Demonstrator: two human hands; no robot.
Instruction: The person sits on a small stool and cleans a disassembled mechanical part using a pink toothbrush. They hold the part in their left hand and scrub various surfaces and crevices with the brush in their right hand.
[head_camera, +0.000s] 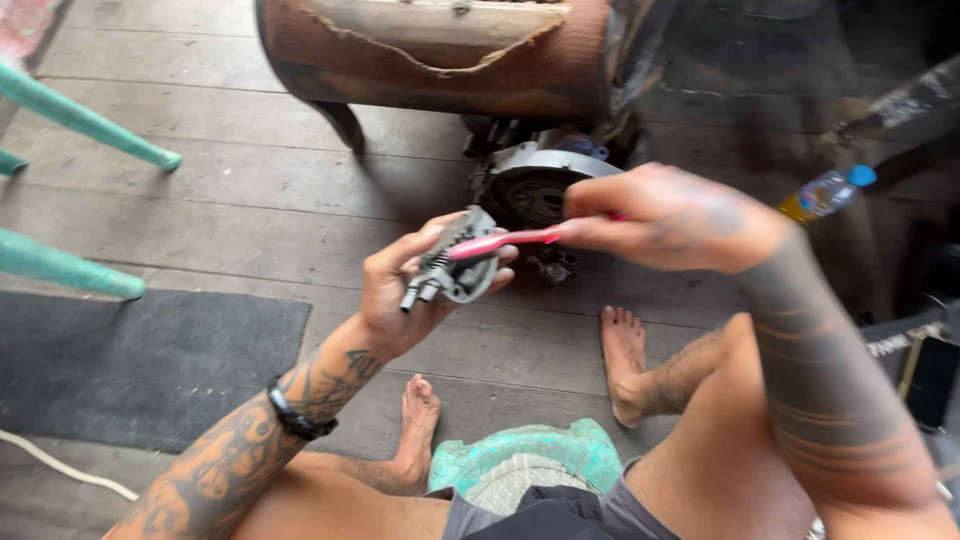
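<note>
Nearest the lens, a teal stool (530, 455) was straddled, while a small metal engine part (455, 265) was gripped in the left hand (400, 290) and a pink toothbrush (500, 242), pinched in the right hand (660, 215), was laid leftward across it

toothbrush (500, 242): head hidden against the metal part (455, 268); handle end inside the right hand (665, 220)
metal part: underside covered by left hand (400, 290)
bottle (825, 193): blurred, right of the right hand
rusty drum (440, 55): top cut off
</note>
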